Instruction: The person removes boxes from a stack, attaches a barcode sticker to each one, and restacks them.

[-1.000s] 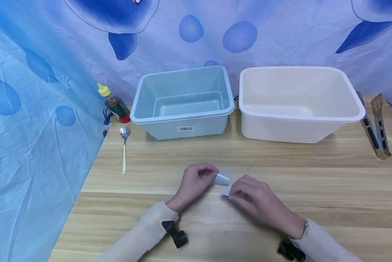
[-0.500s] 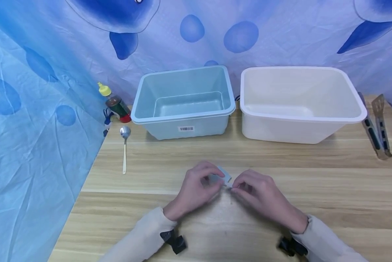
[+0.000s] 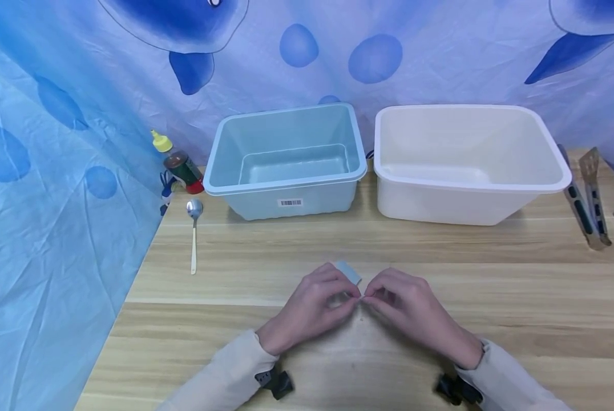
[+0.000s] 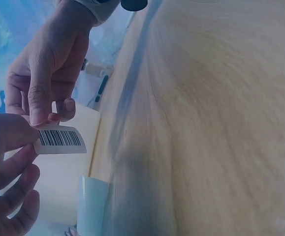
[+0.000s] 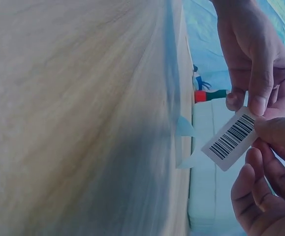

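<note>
White barcode sticker (image 5: 232, 138) is pinched between left hand (image 3: 314, 305) and right hand (image 3: 404, 311) above the wooden surface (image 3: 440, 251); peeling slowly and keeping it flat should avoid tearing.

You wear cream long sleeves (image 3: 219, 374) down to both wrists, each wrist carrying a small black strapped camera mount (image 3: 277, 383).

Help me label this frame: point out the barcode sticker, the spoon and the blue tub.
barcode sticker (image 5: 231, 138), right wrist view, middle of its printed bars.
spoon (image 3: 194, 209), head view, its bowl.
blue tub (image 3: 286, 184), head view, its front rim.
</note>
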{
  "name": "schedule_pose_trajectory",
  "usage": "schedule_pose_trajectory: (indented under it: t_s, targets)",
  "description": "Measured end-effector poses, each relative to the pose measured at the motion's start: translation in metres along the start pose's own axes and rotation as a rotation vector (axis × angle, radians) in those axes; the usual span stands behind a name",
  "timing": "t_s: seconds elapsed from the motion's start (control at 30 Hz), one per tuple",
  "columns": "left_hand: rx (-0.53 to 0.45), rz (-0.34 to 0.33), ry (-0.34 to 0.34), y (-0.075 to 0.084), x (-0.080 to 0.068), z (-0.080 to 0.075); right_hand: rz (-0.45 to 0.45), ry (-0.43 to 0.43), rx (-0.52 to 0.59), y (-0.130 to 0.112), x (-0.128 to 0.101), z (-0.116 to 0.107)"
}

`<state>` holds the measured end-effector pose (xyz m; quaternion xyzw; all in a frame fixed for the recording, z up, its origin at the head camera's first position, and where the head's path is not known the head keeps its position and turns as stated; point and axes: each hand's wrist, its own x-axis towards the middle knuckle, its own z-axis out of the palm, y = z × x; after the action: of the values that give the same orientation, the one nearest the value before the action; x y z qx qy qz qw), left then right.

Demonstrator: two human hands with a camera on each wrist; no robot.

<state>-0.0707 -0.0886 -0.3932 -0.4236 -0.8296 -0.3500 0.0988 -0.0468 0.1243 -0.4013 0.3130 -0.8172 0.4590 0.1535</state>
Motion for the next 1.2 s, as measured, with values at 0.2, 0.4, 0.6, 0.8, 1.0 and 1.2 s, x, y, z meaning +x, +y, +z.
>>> schedule_pose_trajectory:
  t_s: [0.2,0.4,0.6,0.8,1.0,1.2]
  targets:
    - [-0.016,-0.051,0.032,0.003,0.005,0.003,-0.031,0.014,-0.007,0.000,0.002,-0.006]
    - [-0.138,-0.224,0.166,0.004,0.010,0.004,0.010,0.100,-0.009,0.001,0.004,-0.017]
    - [-0.433,-0.466,0.201,0.005,0.016,0.001,0.092,0.218,0.008,0.000,0.004,-0.030]
    - [-0.668,-0.590,0.208,0.007,0.026,0.001,0.423,0.219,0.142,-0.002,0.001,-0.031]
    - [-0.720,-0.576,0.214,0.009,0.036,0.007,0.609,0.205,0.238,-0.001,0.001,-0.027]
    - [-0.711,-0.566,0.194,0.009,0.047,0.017,0.672,0.228,0.262,0.002,-0.003,-0.033]
